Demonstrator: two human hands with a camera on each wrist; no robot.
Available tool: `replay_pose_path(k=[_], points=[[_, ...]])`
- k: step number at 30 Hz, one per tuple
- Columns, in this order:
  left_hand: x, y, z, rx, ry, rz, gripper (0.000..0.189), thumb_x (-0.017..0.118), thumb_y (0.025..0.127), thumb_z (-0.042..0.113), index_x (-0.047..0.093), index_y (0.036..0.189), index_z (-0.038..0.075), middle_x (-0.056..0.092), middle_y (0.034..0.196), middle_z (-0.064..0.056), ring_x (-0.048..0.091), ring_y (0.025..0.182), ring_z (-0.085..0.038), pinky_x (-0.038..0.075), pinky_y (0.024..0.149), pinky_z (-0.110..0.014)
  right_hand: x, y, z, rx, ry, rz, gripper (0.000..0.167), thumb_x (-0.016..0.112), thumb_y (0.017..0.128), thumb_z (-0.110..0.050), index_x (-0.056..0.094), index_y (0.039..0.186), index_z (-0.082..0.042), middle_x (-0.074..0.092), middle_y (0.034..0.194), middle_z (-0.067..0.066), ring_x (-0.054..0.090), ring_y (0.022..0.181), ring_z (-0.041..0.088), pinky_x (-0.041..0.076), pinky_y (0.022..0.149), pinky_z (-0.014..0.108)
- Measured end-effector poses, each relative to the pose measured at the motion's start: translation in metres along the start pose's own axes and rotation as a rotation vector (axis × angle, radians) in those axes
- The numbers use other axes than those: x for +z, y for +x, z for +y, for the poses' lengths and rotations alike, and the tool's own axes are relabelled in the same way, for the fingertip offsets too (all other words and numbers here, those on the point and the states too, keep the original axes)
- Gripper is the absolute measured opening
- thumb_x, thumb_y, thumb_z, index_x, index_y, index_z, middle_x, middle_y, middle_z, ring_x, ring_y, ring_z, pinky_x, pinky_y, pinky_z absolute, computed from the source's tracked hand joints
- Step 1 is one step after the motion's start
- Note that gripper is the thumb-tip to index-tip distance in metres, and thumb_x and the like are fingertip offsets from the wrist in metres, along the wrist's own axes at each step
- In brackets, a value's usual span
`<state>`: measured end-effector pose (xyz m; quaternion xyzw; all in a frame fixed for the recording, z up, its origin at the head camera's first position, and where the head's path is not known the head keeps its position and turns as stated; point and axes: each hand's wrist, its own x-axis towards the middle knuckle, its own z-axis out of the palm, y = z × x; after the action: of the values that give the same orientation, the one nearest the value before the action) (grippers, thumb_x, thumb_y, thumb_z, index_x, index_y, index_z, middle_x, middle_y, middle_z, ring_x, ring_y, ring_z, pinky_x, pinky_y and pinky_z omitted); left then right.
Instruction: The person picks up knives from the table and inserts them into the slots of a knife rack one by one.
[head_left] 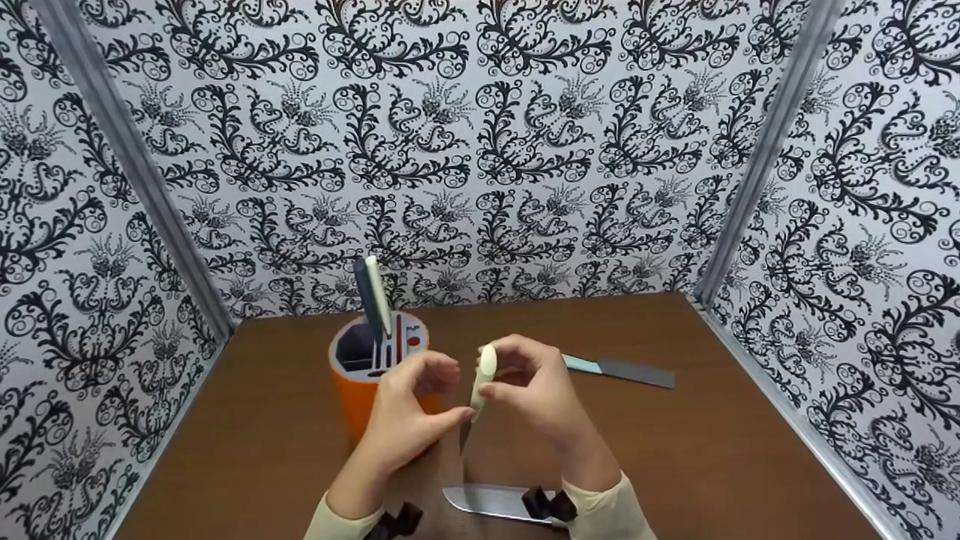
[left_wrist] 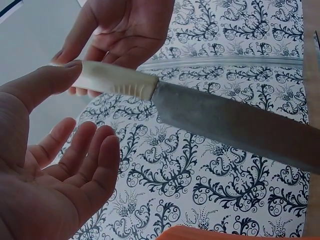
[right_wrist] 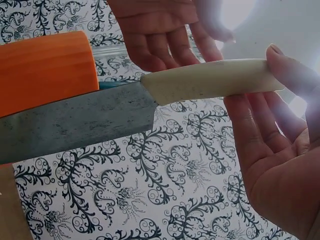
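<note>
A kitchen knife [head_left: 488, 363] with a cream handle and a broad grey blade hangs point down in the head view. My right hand [head_left: 546, 391] grips its handle between thumb and fingers. Facing it from the other side, my left hand [head_left: 411, 409] has its fingers spread and loosely bent, the thumb tip right at the knife. In the left wrist view, that thumb overlaps the handle's end, and the blade [left_wrist: 225, 120] points away to the right. The right wrist view shows the handle [right_wrist: 200, 81] pinched by the right thumb and fingers.
An orange round knife block [head_left: 352, 409] stands behind my left hand. A dark-handled knife [head_left: 366, 296] and a cream-handled one [head_left: 379, 294] stick up from its slots. A blue-handled flat blade [head_left: 637, 373] lies at the right. Another knife blade [head_left: 487, 500] lies in front, partly behind my right wrist.
</note>
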<state>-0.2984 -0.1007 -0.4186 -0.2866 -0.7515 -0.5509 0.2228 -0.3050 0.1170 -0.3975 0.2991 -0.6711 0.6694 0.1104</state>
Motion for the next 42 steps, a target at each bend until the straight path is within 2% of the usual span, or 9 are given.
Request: replay_pose_path(k=[4,10,19,25,37,42], points=[[0.001,0.0,0.0,0.002,0.004,-0.018,0.049,0.098,0.069,0.006,0.072,0.109,0.013,0.074,0.101,0.005,0.073,0.089,-0.016,0.065,0.081,-0.031,0.003,0.0,0.002,-0.024,0.002,-0.022,0.037,0.088,0.081,0.001,0.074,0.115,0.004,0.078,0.101,-0.006,0.076,0.088,0.013,0.065,0.077,0.03],[0.003,-0.001,0.0,0.038,0.035,-0.035,0.043,0.095,0.071,0.0,0.072,0.105,0.015,0.072,0.1,0.006,0.073,0.09,-0.012,0.065,0.082,-0.03,0.004,-0.001,0.006,-0.059,-0.011,-0.043,0.034,0.086,0.081,0.006,0.075,0.114,0.002,0.078,0.101,-0.003,0.078,0.086,0.017,0.065,0.075,0.03],[0.006,-0.002,-0.002,0.084,0.07,-0.039,0.04,0.092,0.071,-0.002,0.073,0.105,0.008,0.073,0.098,0.003,0.07,0.089,-0.012,0.064,0.081,-0.029,0.004,-0.001,0.008,-0.08,0.009,-0.045,0.032,0.086,0.081,0.005,0.076,0.111,0.002,0.078,0.099,-0.004,0.077,0.082,0.016,0.064,0.071,0.028],[0.01,-0.003,-0.001,0.074,0.078,-0.034,0.042,0.093,0.072,-0.001,0.072,0.103,0.019,0.073,0.095,0.001,0.07,0.086,-0.013,0.064,0.079,-0.029,0.003,-0.001,0.008,-0.067,0.013,-0.049,0.032,0.088,0.083,0.0,0.076,0.112,0.002,0.078,0.1,-0.004,0.077,0.084,0.016,0.063,0.072,0.028],[0.014,-0.003,0.0,0.061,0.055,-0.021,0.038,0.09,0.075,-0.003,0.071,0.101,0.018,0.072,0.093,-0.003,0.07,0.082,-0.014,0.065,0.074,-0.034,0.002,0.0,0.008,-0.067,-0.017,-0.036,0.034,0.087,0.082,0.004,0.075,0.114,0.002,0.078,0.099,-0.007,0.076,0.085,0.013,0.064,0.074,0.029],[0.015,-0.003,-0.001,0.042,0.055,-0.022,0.036,0.091,0.077,0.0,0.072,0.101,0.019,0.071,0.093,0.003,0.069,0.083,-0.011,0.065,0.076,-0.031,0.002,0.0,0.008,-0.086,0.003,-0.046,0.034,0.086,0.082,0.005,0.073,0.114,0.006,0.078,0.099,-0.008,0.076,0.085,0.012,0.064,0.072,0.028]])
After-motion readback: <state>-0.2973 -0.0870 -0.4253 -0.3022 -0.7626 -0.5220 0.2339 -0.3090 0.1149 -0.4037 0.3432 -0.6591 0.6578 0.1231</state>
